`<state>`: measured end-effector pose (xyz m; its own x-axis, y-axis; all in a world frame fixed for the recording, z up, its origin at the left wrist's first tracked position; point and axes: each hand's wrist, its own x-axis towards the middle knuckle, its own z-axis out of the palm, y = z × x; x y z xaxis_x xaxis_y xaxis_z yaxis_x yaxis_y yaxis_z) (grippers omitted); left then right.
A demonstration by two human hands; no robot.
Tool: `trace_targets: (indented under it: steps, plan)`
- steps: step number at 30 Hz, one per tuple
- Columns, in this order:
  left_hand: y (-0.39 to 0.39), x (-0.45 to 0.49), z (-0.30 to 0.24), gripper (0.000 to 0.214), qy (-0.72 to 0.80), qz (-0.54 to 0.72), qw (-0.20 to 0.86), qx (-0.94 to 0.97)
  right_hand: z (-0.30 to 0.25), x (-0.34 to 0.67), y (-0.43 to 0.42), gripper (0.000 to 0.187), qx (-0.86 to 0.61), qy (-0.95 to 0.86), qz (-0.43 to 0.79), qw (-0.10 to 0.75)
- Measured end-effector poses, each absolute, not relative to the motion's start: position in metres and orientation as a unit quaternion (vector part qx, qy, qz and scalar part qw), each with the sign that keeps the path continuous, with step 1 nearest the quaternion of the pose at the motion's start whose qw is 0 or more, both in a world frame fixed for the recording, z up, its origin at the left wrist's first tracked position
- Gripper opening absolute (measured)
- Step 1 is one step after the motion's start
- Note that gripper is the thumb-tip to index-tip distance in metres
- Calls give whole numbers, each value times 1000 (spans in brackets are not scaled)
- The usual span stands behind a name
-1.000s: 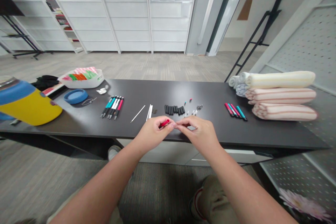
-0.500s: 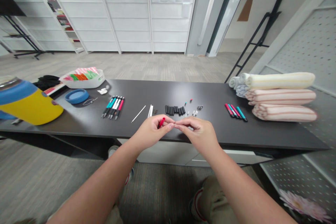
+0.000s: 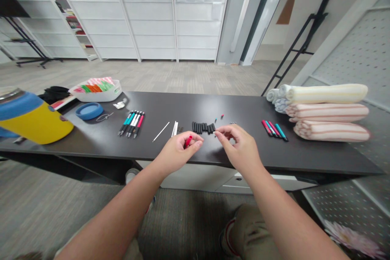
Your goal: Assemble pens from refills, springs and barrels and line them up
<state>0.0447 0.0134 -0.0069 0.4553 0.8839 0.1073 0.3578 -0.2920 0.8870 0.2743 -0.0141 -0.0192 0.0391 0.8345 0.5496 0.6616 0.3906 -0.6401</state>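
Note:
My left hand (image 3: 175, 153) is closed around a red pen barrel (image 3: 188, 141), whose hollow end sticks up between thumb and fingers. Over the front part of the desk, my right hand (image 3: 240, 146) has thumb and forefinger pinched together. Whatever sits in that pinch is too small to name. Just beyond the fingertips lies a row of short black rubber grips (image 3: 202, 127). A tiny teal piece (image 3: 216, 120) and a tiny red piece (image 3: 222, 115) rest behind them. Small metal parts (image 3: 233, 123) are mostly hidden by my right hand. White refill tubes (image 3: 174, 128) lie left of the grips.
Several assembled pens (image 3: 131, 124) lie on the left of the dark desk (image 3: 170, 105); red and teal barrels (image 3: 274, 130) lie on the right. Rolled towels (image 3: 329, 111) are stacked at the right end. A yellow-blue container (image 3: 33, 120), blue lid (image 3: 89, 111) and white basket (image 3: 100, 96) occupy the left.
The hands, touching at the fingertips before, are now apart. My right hand has moved right and slightly forward, over the small parts; my left hand stays with the red barrel.

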Motion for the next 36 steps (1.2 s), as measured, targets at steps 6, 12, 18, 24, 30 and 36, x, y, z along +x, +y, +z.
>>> trace_targets:
  steps: [6, 12, 18, 24, 30, 36]
  plan:
    - [13, 45, -5, 30, 419, 308, 419, 744, -25, 295, 3, 13, -541, -748, -70, 378]
    - [13, 44, -6, 28, 419, 308, 418, 745, -31, 293, 7, 11, -551, -753, -84, 350]
    - [13, 44, -7, 27, 417, 310, 420, 744, -34, 294, 9, 12, -555, -753, -88, 342]
    - [13, 45, -6, 27, 415, 310, 424, 743, -34, 293, 10, 10, -556, -755, -89, 336]
    - [12, 46, -5, 27, 417, 310, 426, 741, -34, 292, 9, 10, -565, -753, -101, 322]
    - [12, 46, -6, 25, 415, 308, 426, 742, -32, 288, 7, 9, -577, -753, -99, 299]
